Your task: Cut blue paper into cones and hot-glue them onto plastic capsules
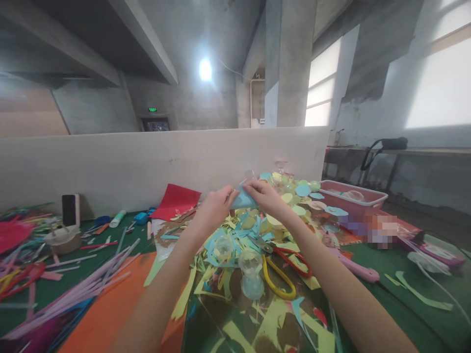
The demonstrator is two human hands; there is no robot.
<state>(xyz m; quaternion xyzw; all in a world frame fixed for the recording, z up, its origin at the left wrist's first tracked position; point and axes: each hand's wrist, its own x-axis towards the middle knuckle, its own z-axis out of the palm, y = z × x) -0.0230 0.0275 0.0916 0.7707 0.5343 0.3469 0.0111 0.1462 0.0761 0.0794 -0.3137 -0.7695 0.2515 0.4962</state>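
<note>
My left hand [219, 200] and my right hand [264, 194] are raised close together over a heap of cuttings. Both pinch a piece of light blue paper [243, 199], one at each side. Below them lie yellow and blue paper scraps [235, 233]. Scissors [278, 269] with one red and one yellow handle rest on the scraps, blades pointing up and left. Beside the scissors are small clear plastic domes or cups [251, 274]. Cut paper discs [302, 190] in blue and yellow are piled beyond my right hand.
A pink glue gun [353, 264] with a cord lies right of my right forearm. Behind it stands a pink basket [353, 196]. On the left are lilac strips [88, 284], orange paper [110, 304], a phone [70, 211] and red paper [176, 202]. A white partition [110, 162] closes the back.
</note>
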